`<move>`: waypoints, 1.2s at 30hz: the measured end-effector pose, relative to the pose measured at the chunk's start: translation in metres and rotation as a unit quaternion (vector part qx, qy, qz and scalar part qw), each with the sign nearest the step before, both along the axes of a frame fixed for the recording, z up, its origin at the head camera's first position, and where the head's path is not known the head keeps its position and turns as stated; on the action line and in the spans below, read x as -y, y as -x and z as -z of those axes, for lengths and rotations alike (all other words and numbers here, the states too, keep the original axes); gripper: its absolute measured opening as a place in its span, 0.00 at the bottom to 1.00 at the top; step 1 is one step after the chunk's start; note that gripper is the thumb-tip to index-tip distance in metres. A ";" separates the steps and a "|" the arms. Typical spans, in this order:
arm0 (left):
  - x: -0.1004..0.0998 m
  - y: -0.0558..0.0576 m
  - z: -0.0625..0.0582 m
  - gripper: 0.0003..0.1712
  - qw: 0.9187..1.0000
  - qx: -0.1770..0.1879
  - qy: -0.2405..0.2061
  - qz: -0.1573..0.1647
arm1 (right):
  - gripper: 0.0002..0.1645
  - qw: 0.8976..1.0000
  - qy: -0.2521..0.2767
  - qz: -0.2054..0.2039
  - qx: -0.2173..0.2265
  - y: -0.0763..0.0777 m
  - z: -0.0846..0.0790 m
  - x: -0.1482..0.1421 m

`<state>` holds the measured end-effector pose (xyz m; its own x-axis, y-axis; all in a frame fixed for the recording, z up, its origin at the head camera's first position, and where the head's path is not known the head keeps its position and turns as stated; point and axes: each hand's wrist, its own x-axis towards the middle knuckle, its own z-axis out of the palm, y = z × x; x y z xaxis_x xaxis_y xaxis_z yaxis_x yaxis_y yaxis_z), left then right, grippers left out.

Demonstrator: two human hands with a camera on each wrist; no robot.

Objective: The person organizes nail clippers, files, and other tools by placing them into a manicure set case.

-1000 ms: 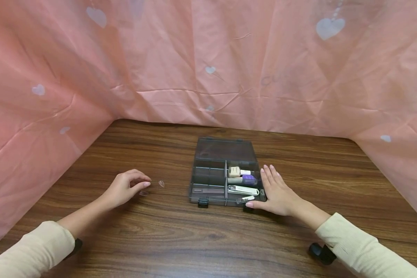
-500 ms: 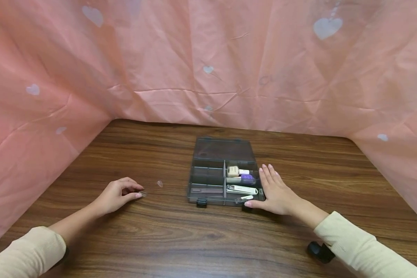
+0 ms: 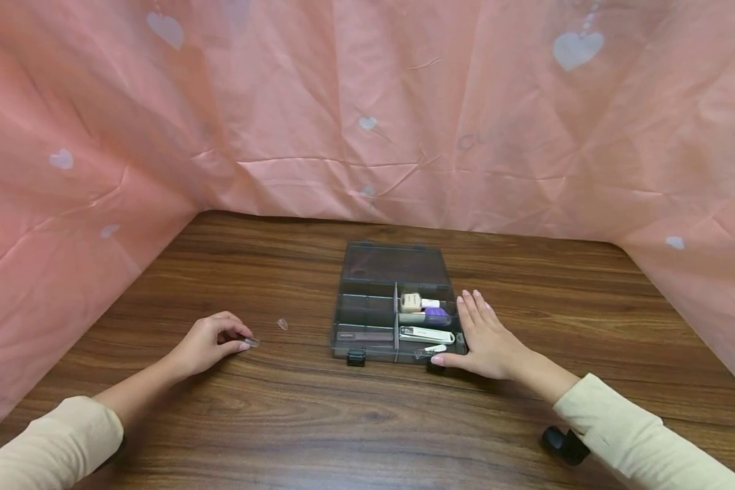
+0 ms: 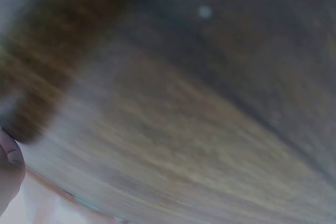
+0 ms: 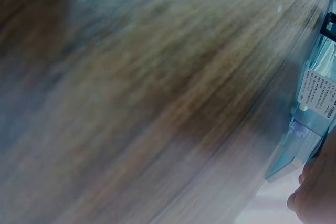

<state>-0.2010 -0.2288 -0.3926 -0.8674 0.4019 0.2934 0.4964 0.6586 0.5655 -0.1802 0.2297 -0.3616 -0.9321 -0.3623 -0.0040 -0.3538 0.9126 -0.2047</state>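
My left hand (image 3: 211, 344) pinches a small clear false nail tip (image 3: 252, 341) between thumb and fingers, low over the table. A second clear nail tip (image 3: 282, 324) lies just to its right. My right hand (image 3: 490, 340) rests along the right side of a smoky see-through case (image 3: 367, 316), fingers straight, thumb at its front edge. Inside the case's right half are a beige nail polish bottle (image 3: 412, 302), a purple polish bottle (image 3: 437, 316) and a white nail clipper (image 3: 427, 335). A flat dark bar (image 3: 365, 336) lies in its front left compartment.
The case's lid (image 3: 395, 262) is folded back on the wooden table (image 3: 343, 422). Pink cloth (image 3: 398, 88) with pale hearts hangs round the back and sides. A small white piece (image 3: 435, 348) lies at the case's front. In the right wrist view, a printed label (image 5: 318, 94) shows on the case.
My left hand has come down and back toward me and taken hold of the nearer nail tip, which lay on the table. My right hand stays at the case.
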 end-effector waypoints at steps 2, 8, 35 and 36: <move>0.000 0.000 0.000 0.06 1.000 0.006 0.001 -0.003 | 0.68 1.000 0.001 0.000 0.001 0.000 0.000 0.000; -0.001 0.001 -0.002 0.05 1.000 0.029 0.003 -0.009 | 0.69 1.000 0.003 0.000 0.004 0.000 0.000 0.000; -0.013 0.003 -0.016 0.05 1.000 0.016 -0.011 -0.008 | 0.68 1.000 0.003 -0.004 -0.001 0.001 0.001 -0.001; -0.014 0.003 -0.016 0.05 1.000 0.011 -0.013 -0.008 | 0.68 1.000 0.003 -0.004 -0.001 0.001 0.001 -0.001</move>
